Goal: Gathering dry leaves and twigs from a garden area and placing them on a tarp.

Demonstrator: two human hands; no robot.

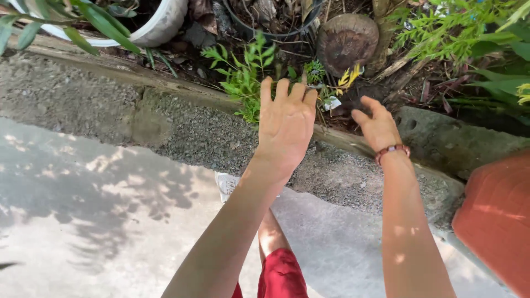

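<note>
Both hands, left hand [286, 124] and right hand [378, 126], are held empty with fingers spread over the gravelly curb [182, 129] edge, near small green seedlings [245, 77].

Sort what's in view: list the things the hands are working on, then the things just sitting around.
In hand:
left hand, open, over the small green plant
right hand, open, by the yellow-leaved seedling

Lying about:
white pot
black pot
round brown stump
concrete kerb
terracotta pot
</note>
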